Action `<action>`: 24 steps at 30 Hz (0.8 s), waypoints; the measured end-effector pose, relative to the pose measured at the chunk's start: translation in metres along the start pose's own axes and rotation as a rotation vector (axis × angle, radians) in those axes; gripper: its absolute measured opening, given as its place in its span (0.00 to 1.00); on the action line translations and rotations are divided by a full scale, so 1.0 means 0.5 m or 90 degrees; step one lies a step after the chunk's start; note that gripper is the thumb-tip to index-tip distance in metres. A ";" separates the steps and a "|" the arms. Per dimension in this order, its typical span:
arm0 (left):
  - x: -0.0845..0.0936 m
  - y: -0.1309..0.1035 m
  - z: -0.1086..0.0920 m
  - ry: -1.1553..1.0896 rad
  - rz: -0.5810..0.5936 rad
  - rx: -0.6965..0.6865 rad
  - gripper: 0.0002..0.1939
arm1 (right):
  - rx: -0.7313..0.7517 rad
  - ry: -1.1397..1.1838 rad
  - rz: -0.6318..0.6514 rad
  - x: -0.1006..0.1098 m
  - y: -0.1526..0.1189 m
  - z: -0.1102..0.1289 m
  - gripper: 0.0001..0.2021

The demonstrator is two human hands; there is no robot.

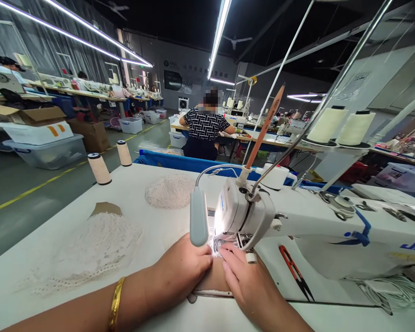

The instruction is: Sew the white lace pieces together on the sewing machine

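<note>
A white sewing machine (244, 207) stands on the pale table, its lamp lighting the needle area. Just left of the needle, my left hand (185, 263) has its fingers curled together at a small piece of white fabric (212, 246); what lies between the fingertips is too small to make out. My right hand (244, 274) rests at the presser foot with its fingers extended over the fabric and a brown surface (212, 279). A grey lamp head (198, 221) hangs above my left hand. Red-handled thread snips (292, 267) lie right of my right hand.
White lace (93, 249) is heaped on the left, with another lace pile (169, 190) farther back. Two thread cones (99, 168) stand at the table's left edge. A pencil (266, 127) sticks up from the machine. A person (206, 124) sits ahead, facing away.
</note>
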State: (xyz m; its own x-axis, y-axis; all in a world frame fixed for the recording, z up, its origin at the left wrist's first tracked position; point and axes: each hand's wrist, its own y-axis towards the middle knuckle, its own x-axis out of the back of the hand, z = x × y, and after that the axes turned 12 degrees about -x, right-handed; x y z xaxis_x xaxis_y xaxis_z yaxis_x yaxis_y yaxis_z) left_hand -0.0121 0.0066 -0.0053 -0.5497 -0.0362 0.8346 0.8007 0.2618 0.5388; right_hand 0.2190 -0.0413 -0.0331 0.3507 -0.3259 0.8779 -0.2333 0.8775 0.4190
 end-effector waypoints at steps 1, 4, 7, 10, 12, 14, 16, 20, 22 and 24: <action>0.001 0.005 0.001 -0.011 -0.012 0.014 0.15 | -0.001 -0.009 -0.005 -0.001 0.001 -0.001 0.22; 0.002 0.017 0.006 -0.062 -0.039 0.063 0.16 | -0.011 -0.024 -0.001 0.000 0.003 -0.001 0.23; -0.001 0.021 0.011 -0.103 -0.053 0.094 0.15 | -0.022 -0.011 0.003 0.006 0.005 0.002 0.23; -0.002 0.022 0.014 -0.112 -0.053 0.101 0.14 | -0.031 0.023 0.001 0.008 0.007 0.005 0.22; -0.001 0.024 0.013 -0.109 -0.054 0.111 0.14 | -0.032 0.033 0.000 0.006 0.006 0.004 0.21; 0.000 0.028 0.009 -0.141 -0.057 0.156 0.14 | -0.030 0.024 -0.003 0.002 0.005 0.002 0.21; -0.001 0.034 0.004 -0.222 -0.077 0.241 0.14 | -0.031 0.008 -0.012 -0.003 0.002 -0.001 0.20; 0.003 0.034 0.009 -0.331 -0.155 0.371 0.16 | -0.025 0.002 -0.021 -0.011 -0.003 -0.009 0.18; 0.016 0.026 0.029 -0.345 -0.205 0.426 0.15 | 0.001 0.001 -0.029 -0.015 -0.003 -0.016 0.17; 0.045 0.013 0.062 -0.361 -0.279 0.510 0.14 | 0.038 -0.003 -0.033 -0.020 -0.002 -0.027 0.17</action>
State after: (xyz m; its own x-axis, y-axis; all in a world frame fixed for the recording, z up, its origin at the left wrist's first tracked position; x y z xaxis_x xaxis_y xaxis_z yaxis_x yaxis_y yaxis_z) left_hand -0.0266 0.0374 0.0133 -0.9464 0.1175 0.3010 0.2305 0.8983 0.3740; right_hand 0.2281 -0.0341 -0.0452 0.3590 -0.3723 0.8558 -0.2684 0.8371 0.4767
